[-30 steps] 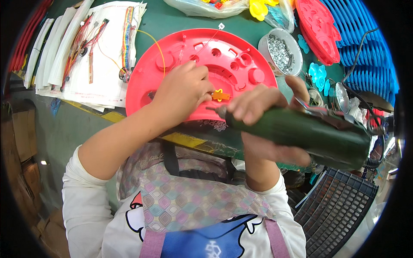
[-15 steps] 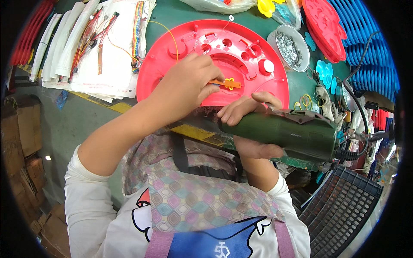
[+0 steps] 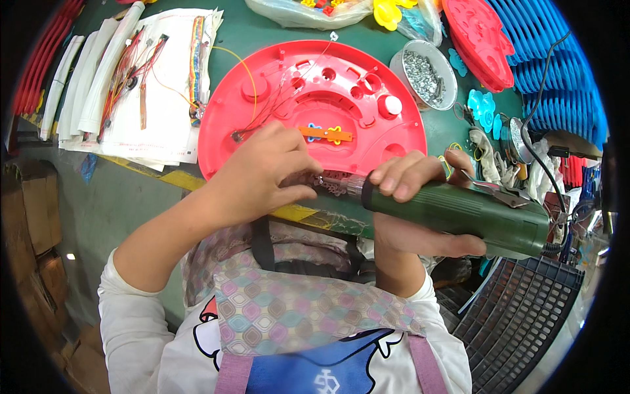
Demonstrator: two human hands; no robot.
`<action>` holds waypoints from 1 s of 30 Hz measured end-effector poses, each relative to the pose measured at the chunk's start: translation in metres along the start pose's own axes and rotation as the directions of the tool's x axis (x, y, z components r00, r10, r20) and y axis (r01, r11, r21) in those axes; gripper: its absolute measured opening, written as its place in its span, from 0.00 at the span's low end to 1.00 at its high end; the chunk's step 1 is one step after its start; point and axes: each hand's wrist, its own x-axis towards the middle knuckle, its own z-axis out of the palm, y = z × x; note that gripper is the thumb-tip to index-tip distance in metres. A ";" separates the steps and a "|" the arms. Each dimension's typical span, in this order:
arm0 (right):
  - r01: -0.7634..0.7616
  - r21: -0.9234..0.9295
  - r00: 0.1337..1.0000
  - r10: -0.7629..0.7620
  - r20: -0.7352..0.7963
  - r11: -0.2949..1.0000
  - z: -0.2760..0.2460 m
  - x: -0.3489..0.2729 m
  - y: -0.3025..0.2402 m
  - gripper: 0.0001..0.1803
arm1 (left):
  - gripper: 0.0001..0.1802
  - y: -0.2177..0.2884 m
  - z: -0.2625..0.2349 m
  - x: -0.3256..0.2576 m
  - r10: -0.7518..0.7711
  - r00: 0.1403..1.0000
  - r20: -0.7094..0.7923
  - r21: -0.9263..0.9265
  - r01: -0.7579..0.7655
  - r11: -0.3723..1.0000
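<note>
My right hand (image 3: 410, 180) is wrapped round a green electric screwdriver (image 3: 466, 213), which lies almost level with its metal bit pointing left. At the tip of that bit is my left hand (image 3: 266, 167), thumb and forefinger curled together; anything between them is too small to make out. Just beyond both hands rests a red-pink rounded plastic shell (image 3: 223, 105), hollow side up. In its middle sits an orange strip (image 3: 346, 136), with a blue and a yellow flower-shaped piece beside it. Thin wires run across the shell's left part.
A metal bowl of screws (image 3: 453, 92) stands right of the shell. On the left lie white sheets (image 3: 167, 79) with wires. Stacked blue plastic parts (image 3: 558, 85) and red trays (image 3: 479, 46) fill the far right. A black cable hangs at the right.
My left hand has left the orange strip and come back toward the bit tip. The screwdriver has shifted right and slightly down, baring its bit. The view has shifted slightly.
</note>
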 end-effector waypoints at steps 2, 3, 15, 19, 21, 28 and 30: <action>0.037 -0.043 0.998 -0.039 -0.045 0.998 0.004 0.008 -0.006 0.63 | 0.14 -0.002 0.006 0.010 0.011 1.000 0.002 -0.050 -0.011 0.999; 0.062 -0.031 0.995 -0.064 -0.074 0.998 0.005 0.011 -0.007 0.63 | 0.13 -0.003 0.008 0.015 0.013 1.000 0.009 -0.086 -0.012 0.996; 0.093 -0.115 0.996 -0.090 0.029 0.989 -0.020 0.035 0.010 0.64 | 0.10 -0.009 0.020 0.056 0.200 0.977 -0.076 0.223 -0.179 0.958; 0.073 -0.079 0.995 -0.067 0.078 0.994 -0.023 0.041 0.013 0.66 | 0.10 -0.013 0.022 0.061 0.243 0.965 -0.103 0.317 -0.200 0.927; 0.052 -0.111 0.995 -0.042 0.089 0.992 -0.024 0.041 0.014 0.67 | 0.10 -0.013 0.024 0.063 0.255 0.961 -0.109 0.361 -0.201 0.910; 0.022 -0.203 0.999 -0.015 0.037 0.979 -0.034 0.036 0.019 0.63 | 0.09 -0.024 0.034 0.062 0.188 0.974 -0.125 0.236 -0.154 0.959; 0.054 -0.200 0.998 -0.047 0.037 0.978 -0.033 0.037 0.019 0.62 | 0.09 -0.025 0.034 0.061 0.167 0.979 -0.117 0.233 -0.136 0.963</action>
